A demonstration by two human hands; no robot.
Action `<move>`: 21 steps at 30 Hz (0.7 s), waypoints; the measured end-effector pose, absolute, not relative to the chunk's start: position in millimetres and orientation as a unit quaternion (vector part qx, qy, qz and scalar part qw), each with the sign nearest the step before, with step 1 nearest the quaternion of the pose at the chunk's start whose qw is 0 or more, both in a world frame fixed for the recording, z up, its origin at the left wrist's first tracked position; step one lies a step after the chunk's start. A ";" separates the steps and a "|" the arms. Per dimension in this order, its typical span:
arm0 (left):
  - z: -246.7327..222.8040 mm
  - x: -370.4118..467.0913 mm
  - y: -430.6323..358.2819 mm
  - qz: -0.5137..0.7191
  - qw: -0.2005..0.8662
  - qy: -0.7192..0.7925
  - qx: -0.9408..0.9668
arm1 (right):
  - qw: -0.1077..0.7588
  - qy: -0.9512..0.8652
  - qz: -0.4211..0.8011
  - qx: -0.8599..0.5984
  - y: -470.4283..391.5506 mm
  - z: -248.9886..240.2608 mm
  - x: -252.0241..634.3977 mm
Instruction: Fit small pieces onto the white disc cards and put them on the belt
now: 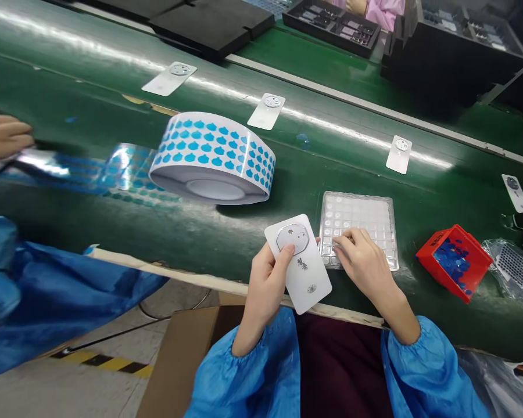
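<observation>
A green work surface (239,238) stretches across the scene, where a large roll of blue stickers (215,139) sits near eleven o'clock from the white phone back panel (307,278) in a worker's grip. A clear compartment tray (393,226) lies at two o'clock, just beside the panel; a red bin (442,276) stands farther off at three. The left hand (264,281) clasps the panel firmly, ringed camera area uppermost, thumb across its face. The right hand (368,264) reaches over the tray, fingertips bunched at a compartment; whether they pinch anything cannot be told. Small blue pieces (453,255) fill the bin.
</observation>
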State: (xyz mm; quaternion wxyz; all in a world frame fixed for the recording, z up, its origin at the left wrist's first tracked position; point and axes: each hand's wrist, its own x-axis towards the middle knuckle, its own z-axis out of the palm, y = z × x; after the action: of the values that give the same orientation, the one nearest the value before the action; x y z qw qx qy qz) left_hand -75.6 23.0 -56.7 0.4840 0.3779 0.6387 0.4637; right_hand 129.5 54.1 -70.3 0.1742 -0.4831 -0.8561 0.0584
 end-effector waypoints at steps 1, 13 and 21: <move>-56.6 -76.5 22.6 0.462 0.488 0.637 0.378 | 0.169 -0.856 0.053 -0.486 56.1 -71.8 130.5; -53.6 -57.3 20.3 0.455 0.500 0.599 0.429 | 0.421 -0.607 0.406 -0.538 40.3 -40.0 125.5; -49.5 -41.4 17.1 0.435 0.500 0.571 0.485 | 0.476 -0.476 0.514 -0.532 38.5 -32.3 127.0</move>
State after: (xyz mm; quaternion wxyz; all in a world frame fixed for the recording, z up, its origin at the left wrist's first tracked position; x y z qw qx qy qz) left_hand -41.4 17.1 -49.5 0.4999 0.4851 0.5705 0.4351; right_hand 127.0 38.5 -32.3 0.4762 -0.5315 -0.4759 0.5140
